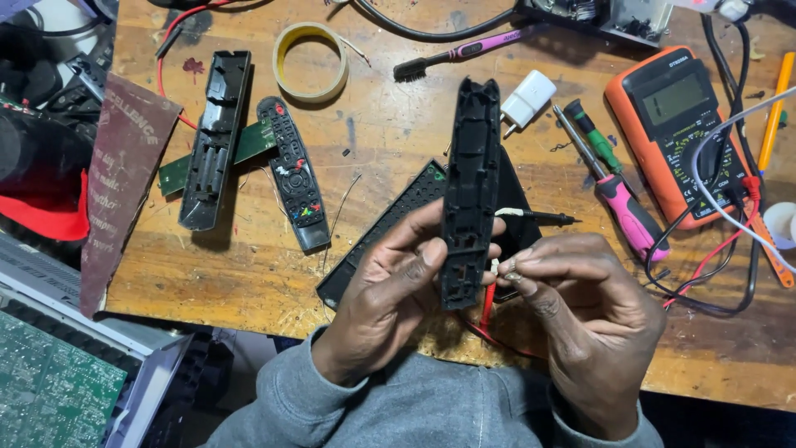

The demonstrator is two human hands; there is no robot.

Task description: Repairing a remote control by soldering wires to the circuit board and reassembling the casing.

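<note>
**Counter** (390, 141): worn wooden top, crowded with repair clutter.

**Sanding sheet** (120, 174): dark red, lying over the left edge.

**Meter** (676, 124): orange case with a grey screen, near the far right corner. Red and black leads loop toward the right edge.

**Left hand** (398, 274): at the near edge, closed around the lower part of the remote shell, with the thumb across its face.

**Right hand** (572, 290): just beside the left hand. Its fingertips are pinched narrow on a small pale part, pressed to the shell's lower right side.

**Remote shell** (470, 182): long black back half, held upright above the middle of the counter, hollow side toward the camera.

**Black ribbed panel** (406, 207): flat on the counter under the held shell.

**Second shell** (215, 137): black, toward the far left, lying partly over a green circuit board (249, 145).

**Button pad** (294, 170): black with coloured keys, just right of the second shell.

**Tape roll** (311, 60): tan, at the far edge.

**Pink screwdriver** (626, 211) and **green screwdriver** (599, 141): side by side, left of the meter.

**Toothbrush** (460, 54): purple handle, at the far edge.

**White plug** (528, 98): right of the shell's top.

**Probe** (539, 217): black and thin, behind the shell.

**Small pale part** (496, 265): between the right fingertips, touching the shell. What kind of part it is cannot be told.

**Step in hand, as judged:** fine work at the shell's lower side with the pale part. It calls for a steady left grip and a light, exact pinch.
</note>
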